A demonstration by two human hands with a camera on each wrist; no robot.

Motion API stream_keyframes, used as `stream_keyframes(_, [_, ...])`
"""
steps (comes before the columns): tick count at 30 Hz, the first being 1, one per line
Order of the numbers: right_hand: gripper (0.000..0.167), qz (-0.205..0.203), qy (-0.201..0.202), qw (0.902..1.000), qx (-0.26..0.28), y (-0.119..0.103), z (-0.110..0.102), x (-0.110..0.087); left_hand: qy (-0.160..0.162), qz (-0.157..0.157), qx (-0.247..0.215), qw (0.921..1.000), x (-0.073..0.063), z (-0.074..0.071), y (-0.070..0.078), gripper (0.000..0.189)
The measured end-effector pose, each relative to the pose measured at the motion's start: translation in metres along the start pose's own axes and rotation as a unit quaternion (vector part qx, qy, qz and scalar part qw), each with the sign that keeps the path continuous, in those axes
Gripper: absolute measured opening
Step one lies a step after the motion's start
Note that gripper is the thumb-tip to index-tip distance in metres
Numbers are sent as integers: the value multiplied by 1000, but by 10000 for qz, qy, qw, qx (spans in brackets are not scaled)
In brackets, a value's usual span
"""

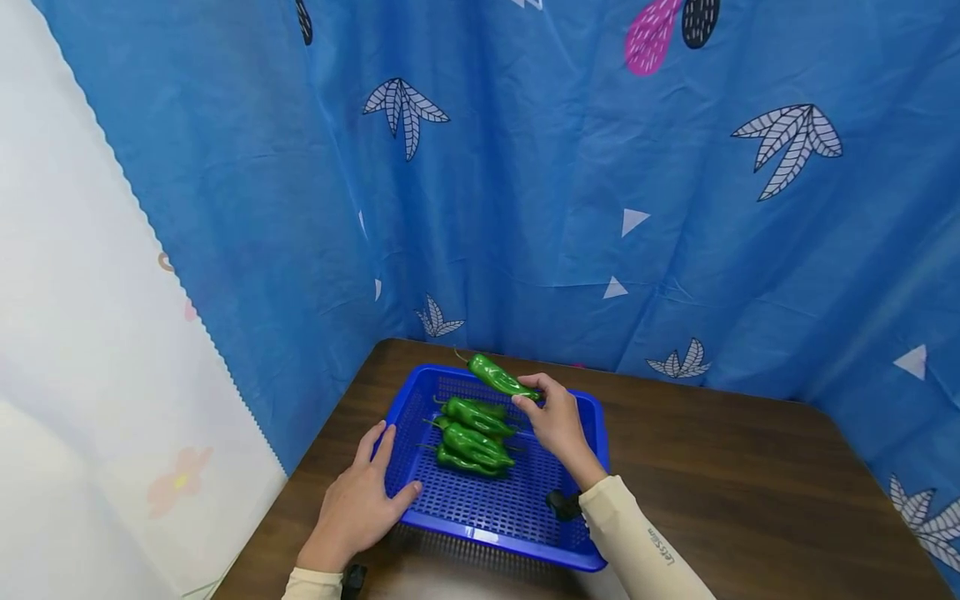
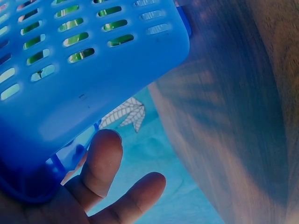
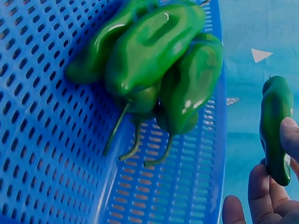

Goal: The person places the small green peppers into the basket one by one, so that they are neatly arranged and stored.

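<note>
In the head view my right hand (image 1: 558,421) pinches a green pepper (image 1: 495,377) near its tip, over the basket's far rim. The pepper's thin stem points away to the left. In the right wrist view, thumb and fingers hold the pepper (image 3: 275,123) from both sides. More green peppers (image 1: 472,442) lie piled in the left part of a blue perforated plastic basket (image 1: 510,546). My left hand (image 1: 360,504) is at the basket's near left corner, its fingers spread and fairly straight along the rim. The left wrist view shows two fingertips (image 2: 105,151) close by the basket's wall.
The basket stands on a dark brown wooden table (image 1: 712,475). A blue patterned curtain (image 1: 525,208) hangs behind the table, and a white cloth (image 1: 112,333) hangs at the left. Small black wrist devices (image 1: 562,504) sit at both sleeves.
</note>
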State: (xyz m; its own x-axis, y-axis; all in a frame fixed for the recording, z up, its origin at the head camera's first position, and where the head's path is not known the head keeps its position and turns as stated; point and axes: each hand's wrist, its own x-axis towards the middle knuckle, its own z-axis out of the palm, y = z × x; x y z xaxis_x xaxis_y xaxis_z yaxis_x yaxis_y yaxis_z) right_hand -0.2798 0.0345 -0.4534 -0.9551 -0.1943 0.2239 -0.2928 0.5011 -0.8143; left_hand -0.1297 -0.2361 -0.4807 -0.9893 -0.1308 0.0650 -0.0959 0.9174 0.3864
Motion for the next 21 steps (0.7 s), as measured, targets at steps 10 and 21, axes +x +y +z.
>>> stream_keyframes(10, [32,37,-95,9999,-45,4,12,2,14,39,-7,10000,1,5,1,94])
stream_keyframes(21, [32,4,-195,9998,-72,4,23,4,178,48,52,9998,2,5,-2,93])
